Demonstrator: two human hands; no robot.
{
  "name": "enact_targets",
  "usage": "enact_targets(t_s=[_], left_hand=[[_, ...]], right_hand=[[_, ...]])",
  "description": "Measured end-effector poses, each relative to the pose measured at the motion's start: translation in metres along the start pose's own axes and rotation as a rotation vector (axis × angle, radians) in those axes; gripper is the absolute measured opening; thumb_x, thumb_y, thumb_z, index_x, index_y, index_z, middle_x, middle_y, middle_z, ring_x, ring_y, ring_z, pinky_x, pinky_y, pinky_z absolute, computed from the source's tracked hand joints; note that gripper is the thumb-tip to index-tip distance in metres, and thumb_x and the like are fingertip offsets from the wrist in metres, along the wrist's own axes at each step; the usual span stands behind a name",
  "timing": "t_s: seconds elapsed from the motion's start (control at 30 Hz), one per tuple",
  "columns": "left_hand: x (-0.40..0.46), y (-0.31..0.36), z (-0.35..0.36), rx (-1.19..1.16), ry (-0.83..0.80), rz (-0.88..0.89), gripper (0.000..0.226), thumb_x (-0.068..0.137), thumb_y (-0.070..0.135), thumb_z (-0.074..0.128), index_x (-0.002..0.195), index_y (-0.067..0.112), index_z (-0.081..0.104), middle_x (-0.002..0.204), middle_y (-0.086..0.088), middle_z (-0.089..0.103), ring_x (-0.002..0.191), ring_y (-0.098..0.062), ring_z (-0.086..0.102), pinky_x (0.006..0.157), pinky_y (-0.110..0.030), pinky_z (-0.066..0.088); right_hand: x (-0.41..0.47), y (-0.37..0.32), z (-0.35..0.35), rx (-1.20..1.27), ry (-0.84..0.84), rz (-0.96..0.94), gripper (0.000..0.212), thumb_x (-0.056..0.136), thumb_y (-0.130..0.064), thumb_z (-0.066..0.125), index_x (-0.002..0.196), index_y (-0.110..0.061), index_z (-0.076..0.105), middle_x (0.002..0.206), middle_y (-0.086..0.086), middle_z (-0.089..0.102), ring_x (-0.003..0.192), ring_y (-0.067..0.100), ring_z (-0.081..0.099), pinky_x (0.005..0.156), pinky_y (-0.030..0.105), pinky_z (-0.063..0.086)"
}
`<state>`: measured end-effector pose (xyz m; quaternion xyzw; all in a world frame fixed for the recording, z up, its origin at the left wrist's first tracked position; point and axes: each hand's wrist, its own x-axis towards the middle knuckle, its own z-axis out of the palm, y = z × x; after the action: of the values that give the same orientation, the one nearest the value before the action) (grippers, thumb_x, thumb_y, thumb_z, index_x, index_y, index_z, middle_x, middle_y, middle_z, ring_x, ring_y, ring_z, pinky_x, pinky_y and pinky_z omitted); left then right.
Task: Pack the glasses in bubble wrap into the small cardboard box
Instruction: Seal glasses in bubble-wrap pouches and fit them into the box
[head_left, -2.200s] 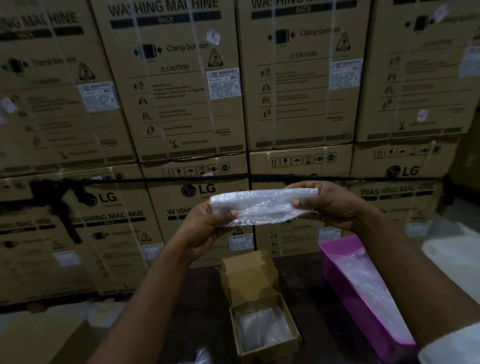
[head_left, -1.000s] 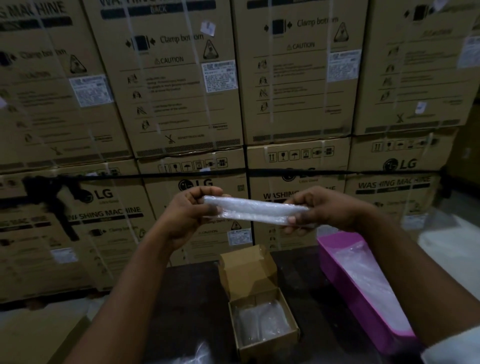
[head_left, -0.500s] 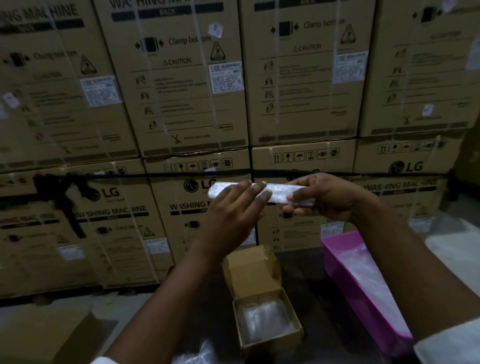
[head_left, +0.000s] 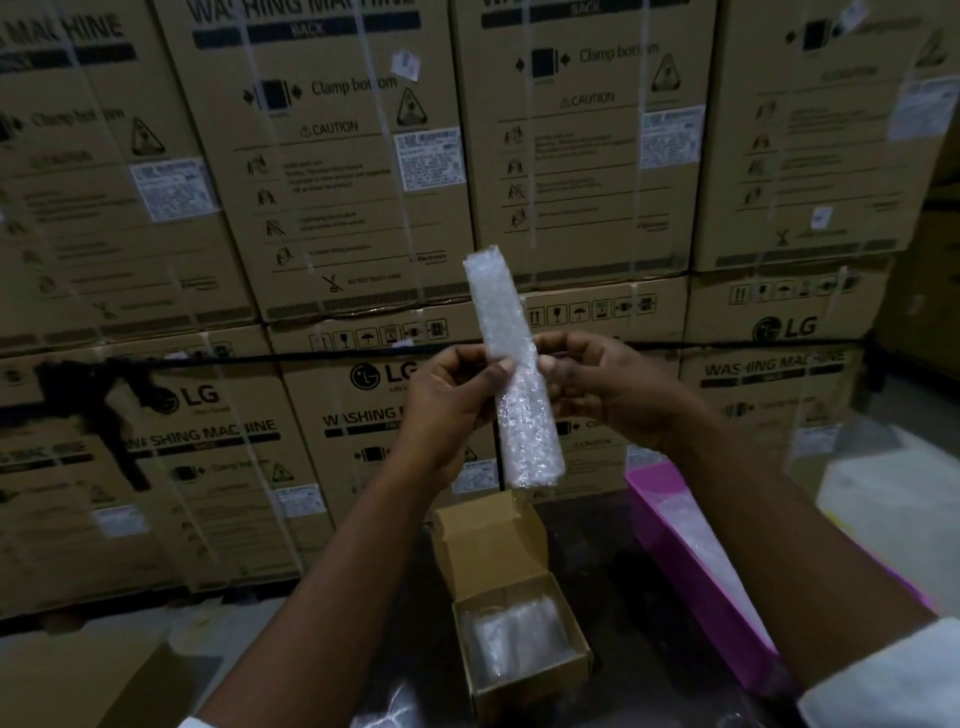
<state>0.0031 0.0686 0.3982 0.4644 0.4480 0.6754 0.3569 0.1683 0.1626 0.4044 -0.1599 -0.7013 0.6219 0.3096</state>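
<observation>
While held near-upright above small cardboard box (head_left: 524, 644), bubble-wrapped bundle (head_left: 511, 374) pinched at mid-length: left hand (head_left: 452, 395) on 1 side, right hand (head_left: 602, 387) on other. Box open on dark table (head_left: 639, 597), bubble wrap inside; pink tray (head_left: 691, 561) just right.

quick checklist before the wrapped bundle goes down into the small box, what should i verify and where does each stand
1. Hold on the bubble wrap bundle: the left hand and the right hand both pinch it near its middle. Ok.
2. Bundle direction: upright, slightly tilted, its lower end above the small cardboard box. Ok.
3. Box open: the lid flap stands up at the back. Ok.
4. Room inside: clear wrapped stuff already fills much of the box. Cannot tell if the bundle fits.
5. Fit of length: the bundle looks longer than the box opening. Not ok as it is; probably needs folding or laying down.
6. Wrap closed around its contents: nothing shows through. Cannot tell.
</observation>
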Motion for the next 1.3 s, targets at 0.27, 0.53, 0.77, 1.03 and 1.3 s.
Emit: enact_targets(t_s=[0.27,0.53,0.77,1.03,1.3], left_hand=[[-0.002,0.004,-0.003,-0.055,-0.082,0.029,0.018,0.082,-0.004,0.060,0.094,0.009,0.062,0.091,-0.001,0.072,0.081,-0.016,0.071,0.064,-0.027,0.057],[-0.004,0.006,-0.004,-0.132,-0.087,-0.093,0.022,0.093,0.024,0.049,0.108,0.012,0.061,0.100,-0.013,0.069,0.083,-0.024,0.066,0.070,-0.036,0.055],[-0.015,-0.019,-0.008,0.053,-0.204,-0.297,0.034,0.086,0.010,0.066,0.118,0.005,0.057,0.103,-0.015,0.072,0.088,-0.027,0.071,0.071,-0.029,0.059],[-0.015,-0.049,0.016,0.059,-0.001,-0.158,0.027,0.086,0.009,0.067,0.112,0.004,0.058,0.107,-0.014,0.068,0.089,-0.022,0.071,0.073,-0.028,0.060],[-0.024,-0.118,0.052,0.595,-0.027,0.131,0.023,0.098,0.031,0.052,0.091,0.014,0.067,0.082,-0.003,0.065,0.074,-0.012,0.060,0.062,-0.028,0.045]], right_hand=[[0.002,0.003,0.008,-0.020,0.026,-0.098,0.027,0.082,-0.009,0.060,0.109,-0.011,0.061,0.104,0.008,0.067,0.093,0.022,0.066,0.077,0.034,0.057],[0.006,0.005,0.006,0.025,0.069,-0.094,0.025,0.091,0.012,0.045,0.091,-0.001,0.066,0.097,0.001,0.070,0.087,0.014,0.068,0.071,0.024,0.056],[0.006,0.014,-0.002,-0.081,0.205,-0.105,0.024,0.091,0.002,0.045,0.096,-0.005,0.068,0.113,0.014,0.063,0.099,0.030,0.063,0.080,0.037,0.054],[-0.016,0.050,0.002,-0.017,0.301,0.038,0.043,0.082,-0.005,0.066,0.123,-0.007,0.055,0.108,0.011,0.069,0.097,0.023,0.069,0.080,0.036,0.057],[-0.059,0.097,-0.016,-0.148,0.617,0.018,0.023,0.087,-0.001,0.062,0.102,-0.018,0.068,0.097,0.006,0.074,0.093,0.020,0.071,0.084,0.040,0.057]])
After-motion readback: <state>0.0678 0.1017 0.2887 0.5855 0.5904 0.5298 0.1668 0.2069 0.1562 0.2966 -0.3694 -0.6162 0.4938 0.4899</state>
